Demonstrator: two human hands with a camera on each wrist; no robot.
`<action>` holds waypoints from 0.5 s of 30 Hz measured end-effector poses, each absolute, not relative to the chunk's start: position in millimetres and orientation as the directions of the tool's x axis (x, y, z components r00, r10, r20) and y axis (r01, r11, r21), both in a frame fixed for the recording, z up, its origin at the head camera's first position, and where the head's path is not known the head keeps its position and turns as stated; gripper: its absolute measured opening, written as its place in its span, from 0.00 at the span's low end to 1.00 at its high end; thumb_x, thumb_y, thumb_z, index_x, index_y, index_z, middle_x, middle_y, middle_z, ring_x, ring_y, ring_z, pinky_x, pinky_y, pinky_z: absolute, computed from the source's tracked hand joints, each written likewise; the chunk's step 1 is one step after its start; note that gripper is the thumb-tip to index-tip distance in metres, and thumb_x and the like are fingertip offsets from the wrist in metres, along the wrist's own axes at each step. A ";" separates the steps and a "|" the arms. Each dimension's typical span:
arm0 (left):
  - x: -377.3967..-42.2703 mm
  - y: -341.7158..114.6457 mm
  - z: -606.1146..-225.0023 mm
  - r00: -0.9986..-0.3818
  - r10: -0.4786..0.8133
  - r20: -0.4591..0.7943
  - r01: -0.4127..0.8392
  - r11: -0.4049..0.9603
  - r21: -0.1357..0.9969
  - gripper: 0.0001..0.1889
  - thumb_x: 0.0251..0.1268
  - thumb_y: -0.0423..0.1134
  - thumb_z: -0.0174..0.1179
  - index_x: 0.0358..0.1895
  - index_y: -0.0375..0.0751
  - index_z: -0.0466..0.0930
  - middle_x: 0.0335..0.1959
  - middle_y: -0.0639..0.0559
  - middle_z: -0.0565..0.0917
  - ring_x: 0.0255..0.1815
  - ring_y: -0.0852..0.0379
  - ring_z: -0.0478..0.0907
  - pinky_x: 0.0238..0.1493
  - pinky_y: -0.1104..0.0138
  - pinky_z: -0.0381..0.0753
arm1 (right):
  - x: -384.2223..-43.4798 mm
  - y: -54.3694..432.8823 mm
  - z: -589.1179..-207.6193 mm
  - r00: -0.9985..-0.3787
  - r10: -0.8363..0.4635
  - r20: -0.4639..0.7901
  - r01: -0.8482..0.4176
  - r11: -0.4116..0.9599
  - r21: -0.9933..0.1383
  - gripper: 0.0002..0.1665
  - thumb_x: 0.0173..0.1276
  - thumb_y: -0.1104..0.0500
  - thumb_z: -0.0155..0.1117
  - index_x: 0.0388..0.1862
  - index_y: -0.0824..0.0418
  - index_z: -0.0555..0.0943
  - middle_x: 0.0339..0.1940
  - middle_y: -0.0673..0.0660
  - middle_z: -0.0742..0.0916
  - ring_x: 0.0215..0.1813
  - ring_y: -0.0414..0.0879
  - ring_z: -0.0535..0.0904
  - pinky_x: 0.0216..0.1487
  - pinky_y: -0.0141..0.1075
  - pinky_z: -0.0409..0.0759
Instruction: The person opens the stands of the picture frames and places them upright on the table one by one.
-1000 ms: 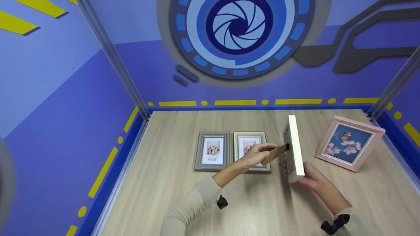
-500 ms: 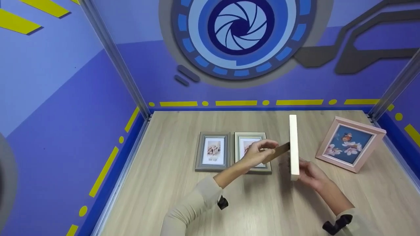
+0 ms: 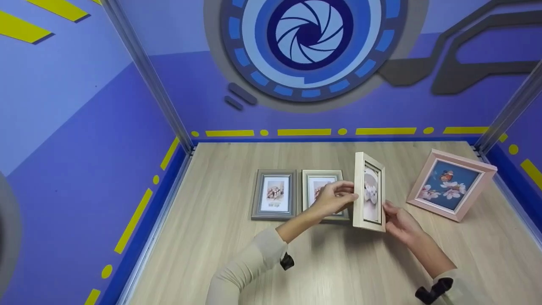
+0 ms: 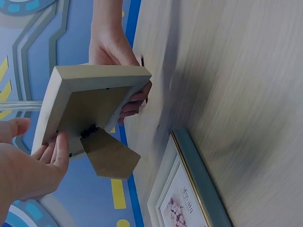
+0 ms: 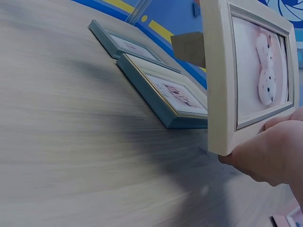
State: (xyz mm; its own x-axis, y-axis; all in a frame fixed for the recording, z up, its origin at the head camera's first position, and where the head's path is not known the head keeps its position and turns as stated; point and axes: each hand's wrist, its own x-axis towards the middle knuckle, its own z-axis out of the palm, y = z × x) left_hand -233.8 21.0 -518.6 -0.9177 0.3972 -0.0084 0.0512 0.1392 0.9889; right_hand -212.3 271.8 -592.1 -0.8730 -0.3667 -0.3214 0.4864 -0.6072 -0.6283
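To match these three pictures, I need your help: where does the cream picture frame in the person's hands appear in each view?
Head: the cream picture frame is right of centre, its picture partly turned to the right.
Left wrist: left of centre, showing its back and brown stand.
Right wrist: upper right, front showing.
Shared landmark: the right hand, holding the frame.

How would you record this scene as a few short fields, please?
Held: cream frame, above the table, back stand angled out
Right hand: grips the cream frame near a lower corner
Left hand: touches its opposite edge
Lying face up: grey frame, gold-edged frame, side by side
Standing: pink frame, far right, bird-and-blossom picture
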 end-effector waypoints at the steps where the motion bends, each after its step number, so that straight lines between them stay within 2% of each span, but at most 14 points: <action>1: -234.1 20.5 -518.9 -0.919 0.394 -0.010 0.049 0.139 0.989 0.18 0.65 0.37 0.68 0.58 0.40 0.83 0.50 0.49 0.89 0.44 0.68 0.82 0.49 0.76 0.81 | -212.3 271.6 -591.3 -0.880 -0.350 -0.322 0.474 -0.590 -0.654 0.18 0.85 0.61 0.37 0.51 0.51 0.78 0.49 0.47 0.83 0.54 0.38 0.79 0.58 0.37 0.82; 6: -236.2 17.8 -522.5 -0.930 0.367 0.001 0.061 0.151 0.987 0.21 0.59 0.31 0.70 0.57 0.38 0.83 0.48 0.49 0.88 0.40 0.70 0.79 0.40 0.78 0.80 | -212.5 272.2 -588.7 -0.892 -0.290 -0.348 0.452 -0.532 -0.716 0.13 0.85 0.59 0.39 0.60 0.50 0.69 0.49 0.43 0.82 0.55 0.35 0.76 0.58 0.33 0.80; 9: -237.7 17.5 -525.2 -0.941 0.338 -0.004 0.057 0.171 0.984 0.21 0.56 0.26 0.69 0.56 0.36 0.84 0.47 0.48 0.89 0.37 0.70 0.77 0.36 0.78 0.80 | -213.0 272.7 -588.4 -0.894 -0.268 -0.360 0.448 -0.501 -0.740 0.24 0.85 0.58 0.39 0.76 0.50 0.56 0.49 0.40 0.81 0.56 0.33 0.74 0.59 0.32 0.79; 11: -238.7 18.1 -526.8 -0.948 0.319 -0.011 0.050 0.183 0.982 0.21 0.54 0.24 0.68 0.54 0.34 0.84 0.45 0.46 0.89 0.36 0.69 0.77 0.35 0.78 0.80 | -213.6 273.1 -588.7 -0.900 -0.250 -0.357 0.436 -0.469 -0.768 0.34 0.85 0.58 0.38 0.84 0.53 0.43 0.48 0.38 0.81 0.56 0.32 0.73 0.60 0.30 0.78; 13: -239.8 19.3 -528.2 -0.952 0.304 -0.018 0.042 0.188 0.981 0.20 0.53 0.22 0.67 0.53 0.33 0.84 0.44 0.45 0.89 0.36 0.68 0.78 0.35 0.78 0.81 | -214.3 273.4 -588.9 -0.910 -0.222 -0.350 0.413 -0.416 -0.810 0.40 0.85 0.58 0.39 0.85 0.59 0.33 0.46 0.35 0.82 0.54 0.30 0.74 0.60 0.29 0.76; 15: -240.8 21.2 -529.7 -0.957 0.289 -0.009 0.056 0.214 0.975 0.20 0.53 0.21 0.66 0.51 0.33 0.85 0.43 0.46 0.89 0.36 0.67 0.80 0.37 0.78 0.81 | -215.0 273.9 -589.1 -0.920 -0.186 -0.345 0.390 -0.352 -0.851 0.41 0.85 0.59 0.40 0.84 0.62 0.32 0.44 0.32 0.82 0.52 0.27 0.74 0.60 0.27 0.73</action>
State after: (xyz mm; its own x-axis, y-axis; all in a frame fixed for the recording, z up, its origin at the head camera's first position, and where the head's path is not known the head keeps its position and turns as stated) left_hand -240.8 21.2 -529.7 -0.9572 0.2894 -0.0089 0.0558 0.2144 0.9752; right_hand -215.0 273.9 -589.1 -0.9200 -0.1856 -0.3451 0.3901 -0.3518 -0.8509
